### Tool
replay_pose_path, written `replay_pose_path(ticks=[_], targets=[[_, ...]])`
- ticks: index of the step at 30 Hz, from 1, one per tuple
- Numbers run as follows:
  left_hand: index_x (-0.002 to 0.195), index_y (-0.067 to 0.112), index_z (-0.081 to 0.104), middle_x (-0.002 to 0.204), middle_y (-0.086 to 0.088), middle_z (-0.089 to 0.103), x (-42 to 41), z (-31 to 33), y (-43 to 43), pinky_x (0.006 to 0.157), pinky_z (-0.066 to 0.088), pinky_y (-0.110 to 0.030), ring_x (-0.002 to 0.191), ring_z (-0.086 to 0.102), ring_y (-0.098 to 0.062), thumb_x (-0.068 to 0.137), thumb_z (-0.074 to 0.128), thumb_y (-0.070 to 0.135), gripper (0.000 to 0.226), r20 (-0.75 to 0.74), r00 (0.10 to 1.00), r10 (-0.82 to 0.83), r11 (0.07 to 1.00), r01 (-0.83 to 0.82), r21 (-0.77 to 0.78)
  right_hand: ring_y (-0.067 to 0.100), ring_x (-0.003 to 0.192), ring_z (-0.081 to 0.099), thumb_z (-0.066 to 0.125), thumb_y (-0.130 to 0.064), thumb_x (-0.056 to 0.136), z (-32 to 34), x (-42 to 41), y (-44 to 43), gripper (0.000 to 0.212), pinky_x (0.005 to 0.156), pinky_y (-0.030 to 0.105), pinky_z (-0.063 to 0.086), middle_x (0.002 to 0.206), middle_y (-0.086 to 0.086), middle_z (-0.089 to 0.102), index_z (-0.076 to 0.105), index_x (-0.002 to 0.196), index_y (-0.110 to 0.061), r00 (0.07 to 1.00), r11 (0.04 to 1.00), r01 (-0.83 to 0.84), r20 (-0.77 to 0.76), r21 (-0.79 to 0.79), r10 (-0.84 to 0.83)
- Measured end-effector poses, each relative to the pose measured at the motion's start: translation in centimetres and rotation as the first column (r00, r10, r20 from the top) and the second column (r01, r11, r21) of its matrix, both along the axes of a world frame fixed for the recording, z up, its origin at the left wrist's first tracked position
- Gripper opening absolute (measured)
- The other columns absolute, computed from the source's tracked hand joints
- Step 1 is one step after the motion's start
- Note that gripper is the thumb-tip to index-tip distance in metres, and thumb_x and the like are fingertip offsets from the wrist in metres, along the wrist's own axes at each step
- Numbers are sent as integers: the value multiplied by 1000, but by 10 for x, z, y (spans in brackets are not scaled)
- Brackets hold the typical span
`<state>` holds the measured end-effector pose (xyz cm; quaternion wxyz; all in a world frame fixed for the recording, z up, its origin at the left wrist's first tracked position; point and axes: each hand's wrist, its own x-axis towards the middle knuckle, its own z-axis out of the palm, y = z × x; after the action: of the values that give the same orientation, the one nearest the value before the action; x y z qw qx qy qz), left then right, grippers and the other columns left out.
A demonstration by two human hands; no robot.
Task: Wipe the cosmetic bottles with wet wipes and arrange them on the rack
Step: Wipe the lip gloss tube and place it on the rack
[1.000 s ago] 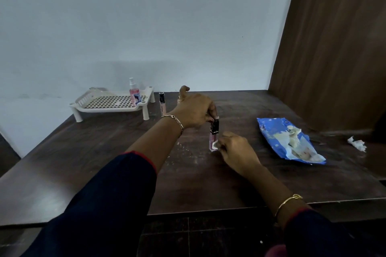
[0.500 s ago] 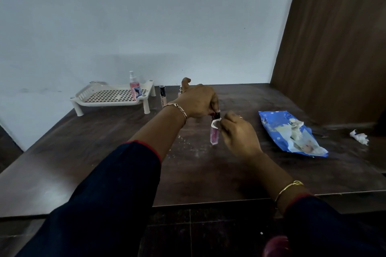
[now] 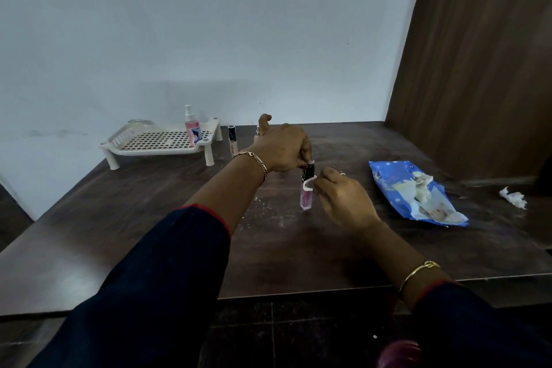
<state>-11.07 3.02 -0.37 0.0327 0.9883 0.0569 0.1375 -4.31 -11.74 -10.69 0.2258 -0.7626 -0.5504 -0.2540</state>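
Note:
A slim pink lip-gloss tube [image 3: 306, 198] with a black cap stands upright on the dark wooden table [image 3: 149, 218]. My left hand [image 3: 280, 148] pinches its black cap from above. My right hand [image 3: 343, 194] presses a small white wet wipe [image 3: 309, 184] against the tube's upper part. A white perforated rack [image 3: 161, 143] stands at the back left, with a pink spray bottle [image 3: 192, 127] on its right end. Another slim tube [image 3: 231, 140] with a black cap stands on the table just right of the rack. A further tube is mostly hidden behind my left hand.
A blue wet-wipe packet [image 3: 415, 193], open with wipes showing, lies to the right. A crumpled used wipe [image 3: 513, 197] sits at the far right. A wooden panel [image 3: 478, 69] rises at the back right, a pale wall behind. White crumbs speckle the table near the tube.
My right hand has slid the wipe up the tube, from its lower part to just under the cap. My left hand has kept its hold on the cap.

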Motion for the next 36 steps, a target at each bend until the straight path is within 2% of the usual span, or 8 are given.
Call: replay_pose_path(ticks=[3,9,13,17,21,24,31,36], targets=[[86,27,70,71,20,57,0,-1,0,106,8,-49,102,58,-1,82,67,33,8,0,1000,5,1000,-5,4,28,66,59,68,0,76,-1,-2,1,24,46,35,48,85,8,58,68,97,-11,1000,1000,-10,24,11,9],[89,26,71,88,18,69,-1,-1,1,107,7,-50,103,59,-2,82,66,33,11,12,1000,-2,1000,2,1,27,67,58,70,1,74,-5,0,-4,27,45,37,49,87,7,58,67,98,-12,999,1000,20,33,16,-20],[89,27,71,90,17,70,-1,-1,0,106,9,-49,102,59,-2,81,67,33,10,6,1000,5,1000,-5,23,27,64,58,70,3,73,-6,-3,-1,26,45,34,48,85,8,58,67,96,-10,999,999,26,27,40,-27],[89,26,72,91,16,71,0,0,0,105,9,-48,103,59,-2,81,68,30,10,-1,1000,5,1000,-5,1,27,67,58,68,1,75,-8,-3,-1,26,47,39,49,87,7,58,67,98,-10,999,998,32,-3,48,-32],[87,28,71,81,20,67,1,-1,0,105,8,-47,101,59,0,81,68,31,7,-4,1000,19,1000,-19,6,27,69,59,67,0,78,-8,1,-3,26,48,41,50,89,7,58,67,102,-11,1000,999,27,3,20,-27],[87,29,71,89,19,70,0,-2,0,106,7,-49,103,59,0,80,68,30,8,-9,1000,15,1000,-15,11,29,67,59,69,1,75,-6,2,-4,26,47,38,50,87,8,59,67,97,-11,1000,1000,11,19,24,-12],[89,30,70,97,17,70,-1,2,-2,107,5,-50,105,58,-2,82,66,26,8,-27,1000,16,999,-15,28,33,68,60,64,2,78,10,3,6,20,49,40,51,90,12,61,67,96,-6,998,991,25,59,133,-33],[92,29,70,100,16,70,-1,2,-3,107,5,-51,107,59,-5,83,65,26,11,-23,999,23,999,-22,37,32,69,62,57,-8,81,10,0,8,18,50,38,51,92,9,62,67,96,-9,997,978,11,66,210,-25]])
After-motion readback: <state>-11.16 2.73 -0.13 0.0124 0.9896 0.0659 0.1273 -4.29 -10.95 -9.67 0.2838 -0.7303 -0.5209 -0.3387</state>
